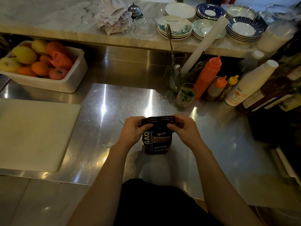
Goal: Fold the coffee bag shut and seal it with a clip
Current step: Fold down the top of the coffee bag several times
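Both my left hand (132, 128) and right hand (183, 127) pinch the coffee bag (156, 141), its top folded over, near the surface's front edge. Clipping remains; I see no clear clip.

Two bare forearms enter from the lower edge of the view. No sleeves, cuffs, gloves, watches or bands cover them up to the frame edge. The left hand (132, 128) and right hand (183, 128) carry no visible rings. A black garment (156, 203) covers the torso between the forearms, plain, with no visible markings.
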A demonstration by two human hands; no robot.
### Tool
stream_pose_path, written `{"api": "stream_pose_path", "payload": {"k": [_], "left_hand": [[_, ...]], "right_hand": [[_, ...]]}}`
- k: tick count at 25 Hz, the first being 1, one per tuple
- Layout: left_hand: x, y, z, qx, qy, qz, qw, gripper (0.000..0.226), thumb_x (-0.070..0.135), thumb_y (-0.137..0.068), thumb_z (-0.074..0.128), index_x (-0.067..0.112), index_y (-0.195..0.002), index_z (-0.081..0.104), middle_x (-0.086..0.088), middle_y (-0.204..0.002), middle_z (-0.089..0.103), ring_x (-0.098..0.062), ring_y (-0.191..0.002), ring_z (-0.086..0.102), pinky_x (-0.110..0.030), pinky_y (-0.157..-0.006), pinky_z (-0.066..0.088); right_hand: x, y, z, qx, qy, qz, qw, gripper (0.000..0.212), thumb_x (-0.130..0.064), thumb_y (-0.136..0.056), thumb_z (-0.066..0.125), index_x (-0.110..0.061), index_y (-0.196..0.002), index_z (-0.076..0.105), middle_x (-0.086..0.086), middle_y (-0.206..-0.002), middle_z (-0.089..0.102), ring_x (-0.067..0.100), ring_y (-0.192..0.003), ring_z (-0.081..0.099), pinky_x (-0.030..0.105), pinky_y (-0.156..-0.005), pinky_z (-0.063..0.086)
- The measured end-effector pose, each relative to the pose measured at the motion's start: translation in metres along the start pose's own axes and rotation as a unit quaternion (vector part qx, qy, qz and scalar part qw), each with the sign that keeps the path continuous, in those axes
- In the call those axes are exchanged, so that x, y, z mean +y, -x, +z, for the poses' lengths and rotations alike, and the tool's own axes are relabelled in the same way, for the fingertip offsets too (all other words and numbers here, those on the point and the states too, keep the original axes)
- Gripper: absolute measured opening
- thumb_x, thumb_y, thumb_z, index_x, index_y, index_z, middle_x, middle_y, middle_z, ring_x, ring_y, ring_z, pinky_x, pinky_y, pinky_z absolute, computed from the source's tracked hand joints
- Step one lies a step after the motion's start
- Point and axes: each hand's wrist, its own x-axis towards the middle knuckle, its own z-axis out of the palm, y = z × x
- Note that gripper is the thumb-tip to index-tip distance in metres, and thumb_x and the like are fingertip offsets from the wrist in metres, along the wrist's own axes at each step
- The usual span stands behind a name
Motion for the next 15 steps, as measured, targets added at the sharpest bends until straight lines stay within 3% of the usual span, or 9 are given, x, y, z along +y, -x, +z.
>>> {"api": "stream_pose_path", "payload": {"k": [4,7,10,15], "left_hand": [[-0.001,0.0,0.003,-0.009,0.009,0.011,1.0,0.013,0.011,-0.083,0.073,0.013,-0.096,0.074,0.001,-0.085,0.076,-0.007,-0.081,0.074,-0.021,-0.078,0.056],[-0.006,-0.001,-0.002,-0.064,0.006,0.007,0.998,0.026,0.013,-0.082,0.074,0.014,-0.108,0.073,-0.001,-0.102,0.077,-0.009,-0.099,0.072,-0.026,-0.09,0.054],[-0.008,0.005,-0.002,-0.038,0.013,0.004,0.999,0.025,0.008,-0.084,0.072,0.012,-0.109,0.073,-0.002,-0.101,0.077,-0.009,-0.095,0.073,-0.027,-0.088,0.056],[0.002,0.008,-0.026,0.03,0.08,0.016,0.996,0.027,-0.003,-0.083,0.07,0.01,-0.107,0.07,-0.005,-0.096,0.074,-0.001,-0.083,0.072,-0.016,-0.077,0.053]], "right_hand": [[0.006,0.004,0.01,0.096,0.041,0.02,0.994,0.011,-0.003,-0.079,0.073,-0.013,-0.076,0.069,0.002,-0.072,0.07,0.017,-0.074,0.071,0.039,-0.076,0.059],[0.007,0.007,0.015,0.127,0.038,0.021,0.991,0.014,-0.004,-0.078,0.074,-0.016,-0.073,0.068,0.0,-0.068,0.069,0.02,-0.072,0.071,0.04,-0.075,0.059],[0.003,0.008,0.014,0.11,0.033,0.019,0.993,0.016,-0.003,-0.078,0.074,-0.017,-0.074,0.068,0.0,-0.07,0.069,0.019,-0.074,0.071,0.038,-0.077,0.059],[-0.031,0.0,0.015,0.026,0.02,-0.041,0.999,0.01,-0.006,-0.082,0.071,-0.012,-0.09,0.072,0.003,-0.087,0.073,0.012,-0.084,0.07,0.026,-0.08,0.058]]}}
